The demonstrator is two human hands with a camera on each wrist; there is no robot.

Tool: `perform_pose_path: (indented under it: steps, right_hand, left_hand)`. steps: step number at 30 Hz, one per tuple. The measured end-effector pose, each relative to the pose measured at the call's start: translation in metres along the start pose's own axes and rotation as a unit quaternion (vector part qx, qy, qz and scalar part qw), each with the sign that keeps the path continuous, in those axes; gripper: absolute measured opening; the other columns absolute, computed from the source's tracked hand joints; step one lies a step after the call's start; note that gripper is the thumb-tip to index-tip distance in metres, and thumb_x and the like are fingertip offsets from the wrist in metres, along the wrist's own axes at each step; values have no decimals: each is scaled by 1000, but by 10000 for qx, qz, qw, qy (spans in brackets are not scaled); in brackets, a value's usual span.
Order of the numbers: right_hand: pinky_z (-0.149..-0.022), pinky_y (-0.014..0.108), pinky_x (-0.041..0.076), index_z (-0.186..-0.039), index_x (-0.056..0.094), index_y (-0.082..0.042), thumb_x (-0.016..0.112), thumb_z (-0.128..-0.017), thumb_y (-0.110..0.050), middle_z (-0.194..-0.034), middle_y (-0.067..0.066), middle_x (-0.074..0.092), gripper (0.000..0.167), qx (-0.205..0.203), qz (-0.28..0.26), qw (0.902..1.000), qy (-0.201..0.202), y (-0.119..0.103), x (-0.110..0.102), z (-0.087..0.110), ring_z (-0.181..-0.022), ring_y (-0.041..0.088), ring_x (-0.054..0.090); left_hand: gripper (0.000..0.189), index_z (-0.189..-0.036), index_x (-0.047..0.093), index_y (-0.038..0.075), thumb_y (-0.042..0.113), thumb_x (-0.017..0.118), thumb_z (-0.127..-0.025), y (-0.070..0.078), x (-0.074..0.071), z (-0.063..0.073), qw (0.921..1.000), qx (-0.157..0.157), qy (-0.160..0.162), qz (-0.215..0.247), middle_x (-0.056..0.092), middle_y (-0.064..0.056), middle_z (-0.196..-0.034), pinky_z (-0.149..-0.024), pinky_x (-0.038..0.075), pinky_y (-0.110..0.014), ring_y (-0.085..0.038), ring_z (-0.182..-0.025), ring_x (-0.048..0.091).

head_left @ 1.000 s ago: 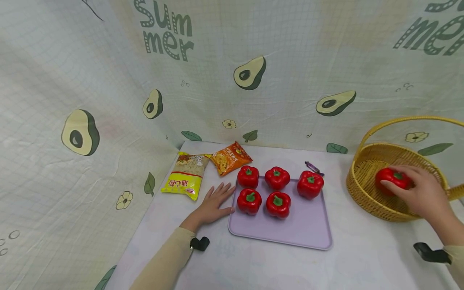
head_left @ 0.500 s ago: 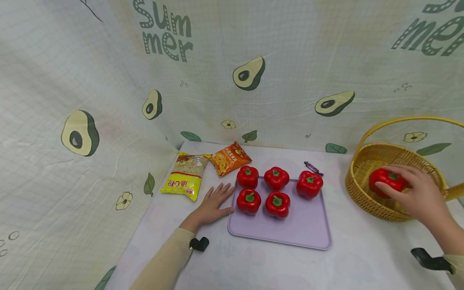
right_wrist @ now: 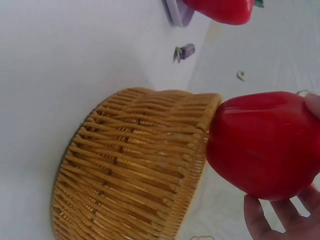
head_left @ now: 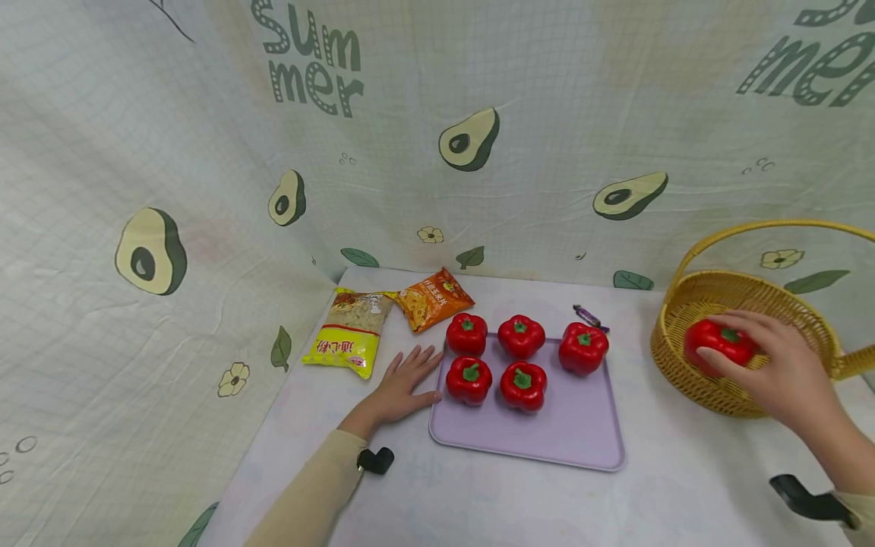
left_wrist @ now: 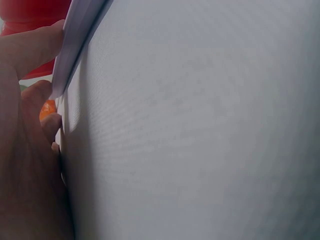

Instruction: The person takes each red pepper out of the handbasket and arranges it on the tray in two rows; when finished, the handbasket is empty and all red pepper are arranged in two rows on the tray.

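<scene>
My right hand (head_left: 786, 367) grips a red bell pepper (head_left: 714, 346) over the opening of the yellow wicker basket (head_left: 697, 389). In the right wrist view, that held pepper (right_wrist: 262, 145) is at the level of the basket's rim (right_wrist: 207, 117). My left hand (head_left: 399, 389) lies spread beside the lilac tray (head_left: 529, 441), its thumb and a fingertip touching the tray's left edge. Several other red bell peppers (head_left: 524, 386) stand in two rows on the tray, some at its back rim. In the left wrist view, the thumb (left_wrist: 35, 47) meets the tray's side (left_wrist: 75, 45).
Left of the tray lie a yellow bag (head_left: 351, 330) and an orange snack packet (head_left: 435, 298). A small purple wrapped item (head_left: 591, 317) sits behind the tray. A cloth printed with avocados (head_left: 547, 251) hangs behind the white table. The basket's tall handle (head_left: 772, 223) arches over it.
My right hand has moved left with the bell pepper, from deeper over the basket toward its near-left rim. The left hand and the tray have stayed put.
</scene>
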State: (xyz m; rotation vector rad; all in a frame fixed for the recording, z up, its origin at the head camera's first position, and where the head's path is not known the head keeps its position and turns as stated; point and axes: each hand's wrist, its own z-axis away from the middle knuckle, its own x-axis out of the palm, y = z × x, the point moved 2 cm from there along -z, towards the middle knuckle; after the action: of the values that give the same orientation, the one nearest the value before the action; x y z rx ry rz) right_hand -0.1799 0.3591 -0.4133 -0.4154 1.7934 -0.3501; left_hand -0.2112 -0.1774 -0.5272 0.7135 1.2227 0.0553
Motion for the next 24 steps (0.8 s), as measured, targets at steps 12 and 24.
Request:
perform_pose_path:
  steps: [12, 24]
  right_hand:
    - [-75, 78, 46, -135, 60, -2, 84, -86, -24, -142, 32, 44, 59, -304, -200, 9993, 1, -21, 3, 10, -125, 56, 32]
    - [-73, 74, 51, -132, 64, -10, 89, -80, -21, -138, 24, 52, 59, -870, -608, 9942, -154, -47, 19, 23, -120, 50, 41]
  left_hand:
    - [78, -163, 22, 32, 54, 56, -98, 1, -1, 0, 10000, 61, 18, 39, 15, 3, -170, -124, -7, -52, -23, -157, 0]
    - [78, -163, 22, 33, 57, 56, -97, -2, 1, 0, 10000, 17, -4, 2, 15, 4, -170, -124, -7, -52, -22, -157, 0]
